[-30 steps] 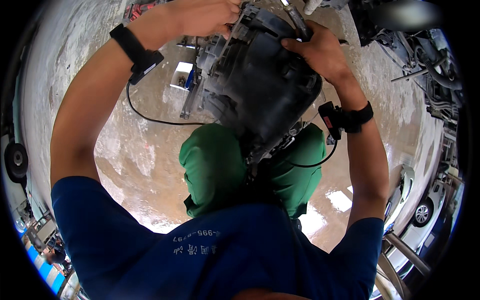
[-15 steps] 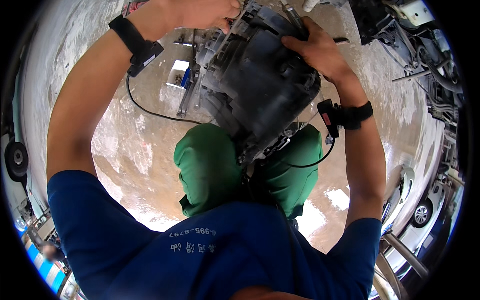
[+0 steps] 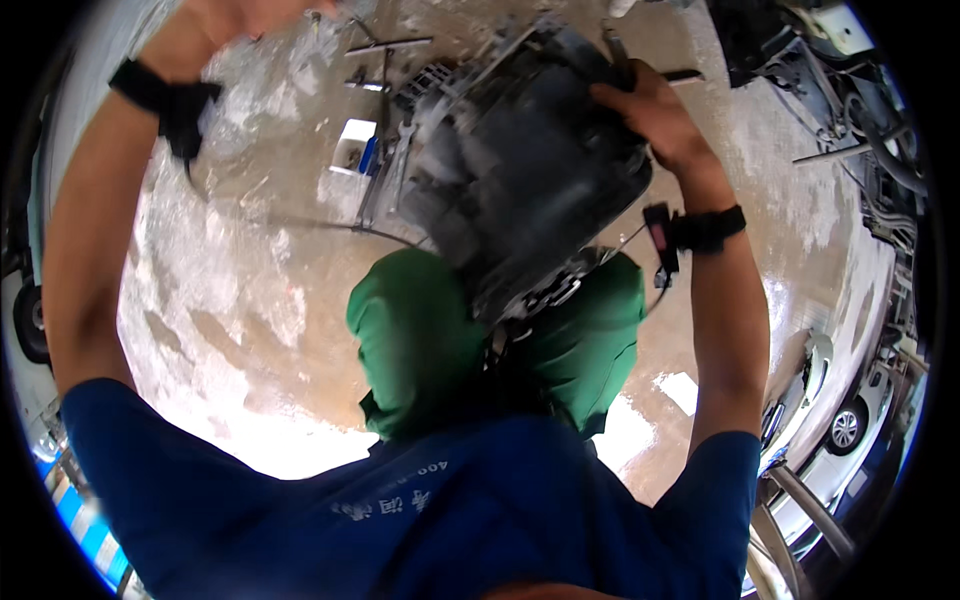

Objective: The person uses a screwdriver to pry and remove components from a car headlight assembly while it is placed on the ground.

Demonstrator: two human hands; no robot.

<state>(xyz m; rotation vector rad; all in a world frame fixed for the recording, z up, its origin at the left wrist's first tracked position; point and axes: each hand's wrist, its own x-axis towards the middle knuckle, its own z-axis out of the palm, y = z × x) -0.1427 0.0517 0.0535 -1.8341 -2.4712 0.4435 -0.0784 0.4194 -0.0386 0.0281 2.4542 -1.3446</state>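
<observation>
A bulky black plastic housing [image 3: 520,140], smeared by motion, stands tilted between my knees, its lower end near my green trousers [image 3: 410,330]. My right hand [image 3: 655,112] is closed on its upper right side, with the thumb lying over the housing. Just beyond those fingers rises a dark, slim tool-like piece [image 3: 615,45]; whether I grip it too is unclear. My left hand [image 3: 245,15] is off the housing at the upper left. It is blurred and partly cut by the top edge, so its grasp is hidden.
On the floor left of the housing lie a white box [image 3: 350,140] with small parts, a blue item [image 3: 369,155], a wrench [image 3: 402,150] and a T-shaped tool [image 3: 388,46]. Vehicle parts with hoses [image 3: 850,130] stand at right; a white car [image 3: 850,430] is farther off.
My left hand has left the far left side of the housing and swung away leftward. The housing has shifted slightly right, and my right hand has stayed on it.
</observation>
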